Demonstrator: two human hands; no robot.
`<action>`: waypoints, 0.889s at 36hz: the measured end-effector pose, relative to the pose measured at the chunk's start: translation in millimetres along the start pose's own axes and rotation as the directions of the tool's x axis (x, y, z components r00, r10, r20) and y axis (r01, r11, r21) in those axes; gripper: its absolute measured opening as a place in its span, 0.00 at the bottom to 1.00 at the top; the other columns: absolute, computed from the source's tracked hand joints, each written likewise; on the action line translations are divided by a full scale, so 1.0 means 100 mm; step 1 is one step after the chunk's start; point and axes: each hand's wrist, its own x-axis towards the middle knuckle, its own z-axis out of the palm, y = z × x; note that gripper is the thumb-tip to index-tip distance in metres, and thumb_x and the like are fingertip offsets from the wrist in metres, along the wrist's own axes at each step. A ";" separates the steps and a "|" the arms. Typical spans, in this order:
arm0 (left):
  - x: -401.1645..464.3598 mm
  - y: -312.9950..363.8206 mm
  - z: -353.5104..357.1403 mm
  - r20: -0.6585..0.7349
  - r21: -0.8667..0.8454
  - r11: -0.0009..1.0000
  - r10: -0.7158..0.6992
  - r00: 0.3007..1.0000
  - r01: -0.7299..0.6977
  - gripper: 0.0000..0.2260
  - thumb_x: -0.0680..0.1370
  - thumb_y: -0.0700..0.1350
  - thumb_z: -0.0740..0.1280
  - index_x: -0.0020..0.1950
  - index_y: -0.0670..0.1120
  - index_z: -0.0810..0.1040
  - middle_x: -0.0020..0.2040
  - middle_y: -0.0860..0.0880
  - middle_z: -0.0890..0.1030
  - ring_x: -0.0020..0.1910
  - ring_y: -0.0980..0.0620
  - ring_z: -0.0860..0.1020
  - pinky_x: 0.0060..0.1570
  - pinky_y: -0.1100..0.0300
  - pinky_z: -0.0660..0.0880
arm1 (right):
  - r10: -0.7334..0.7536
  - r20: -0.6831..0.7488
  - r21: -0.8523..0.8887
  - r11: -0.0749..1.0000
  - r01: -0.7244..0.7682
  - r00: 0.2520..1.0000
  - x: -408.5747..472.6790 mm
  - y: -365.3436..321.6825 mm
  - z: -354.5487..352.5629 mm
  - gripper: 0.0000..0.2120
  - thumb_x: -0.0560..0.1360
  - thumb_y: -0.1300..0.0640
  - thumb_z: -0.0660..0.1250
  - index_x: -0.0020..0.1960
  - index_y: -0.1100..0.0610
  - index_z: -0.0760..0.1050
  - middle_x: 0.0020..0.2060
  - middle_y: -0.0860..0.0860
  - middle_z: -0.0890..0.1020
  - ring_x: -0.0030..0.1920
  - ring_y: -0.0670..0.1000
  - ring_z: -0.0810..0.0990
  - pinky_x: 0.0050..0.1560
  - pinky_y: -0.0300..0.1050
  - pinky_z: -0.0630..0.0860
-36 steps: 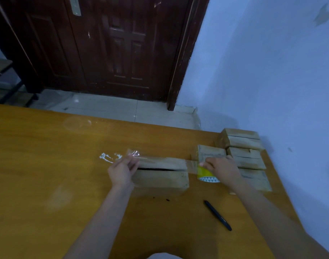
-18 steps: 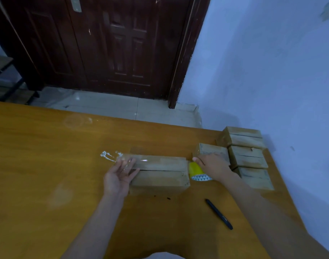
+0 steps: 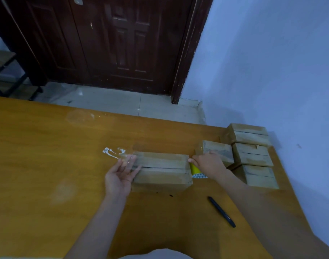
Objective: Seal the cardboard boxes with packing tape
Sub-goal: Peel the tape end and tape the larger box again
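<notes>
a white smear point(image 3: 113, 152) sat on the wooden counter point(image 3: 48, 165), a little to the left of the work. next came the left hand point(image 3: 120, 174). its fingers point(image 3: 131, 161) were straight and a bit apart, pressing flat on the left end of the cardboard box point(image 3: 161, 171). a clear strip of tape point(image 3: 160, 157) lay along the top of that box, and its loose end showed under those fingers.

the box lay long and flat in the middle of the counter, with a dark gap running along its front side.

at the box's right end was the right hand point(image 3: 209, 164). its fingers were curled round the yellow tape roll point(image 3: 196, 170) — the roll was touching the right end of the box and sat low by the counter.

just behind the right hand sat a small box point(image 3: 218, 149). further right, by the blue wall point(image 3: 272, 71), three more boxes point(image 3: 253, 156) sat in a row going from back to front, close together.

a black pen point(image 3: 221, 212) lay on the counter in front of the right arm — well apart from the boxes. a dark wooden door point(image 3: 113, 43) stood behind the counter.
</notes>
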 end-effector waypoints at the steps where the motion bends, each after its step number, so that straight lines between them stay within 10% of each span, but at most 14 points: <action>1: 0.00 0.00 0.00 -0.003 -0.013 1.000 -0.001 1.000 0.001 0.11 0.79 0.37 0.58 0.62 0.37 0.68 0.41 0.42 0.85 0.46 0.44 0.84 0.45 0.37 0.76 | -0.001 0.002 0.007 1.000 0.001 1.000 0.00 0.00 -0.01 0.24 0.81 0.42 0.42 0.54 0.52 0.74 0.38 0.51 0.82 0.40 0.52 0.81 0.57 0.48 0.67; 15: 0.02 -0.01 -0.01 -0.042 -0.007 1.000 -0.003 0.999 0.003 0.06 0.79 0.36 0.58 0.52 0.36 0.72 0.43 0.41 0.85 0.43 0.45 0.84 0.48 0.43 0.78 | 0.020 -0.039 0.004 1.000 -0.020 0.999 -0.02 -0.06 0.05 0.21 0.82 0.44 0.43 0.53 0.52 0.72 0.34 0.51 0.78 0.38 0.53 0.80 0.57 0.49 0.64; 20: 0.02 0.04 -0.13 -0.126 0.336 0.931 0.197 0.972 -0.145 0.05 0.78 0.34 0.63 0.44 0.37 0.77 0.37 0.47 0.85 0.39 0.51 0.83 0.38 0.61 0.81 | 0.052 -0.018 0.031 0.998 -0.052 0.998 -0.02 -0.07 0.04 0.21 0.82 0.44 0.43 0.54 0.54 0.71 0.31 0.49 0.73 0.37 0.54 0.79 0.57 0.49 0.65; 32: 0.07 0.07 -0.16 -0.178 0.575 0.799 0.330 0.927 -0.174 0.04 0.76 0.37 0.69 0.42 0.37 0.79 0.40 0.44 0.80 0.40 0.49 0.78 0.43 0.55 0.77 | 0.058 -0.022 0.083 0.995 -0.056 0.998 -0.05 -0.10 0.03 0.23 0.82 0.44 0.43 0.55 0.53 0.73 0.29 0.49 0.73 0.39 0.54 0.80 0.59 0.49 0.65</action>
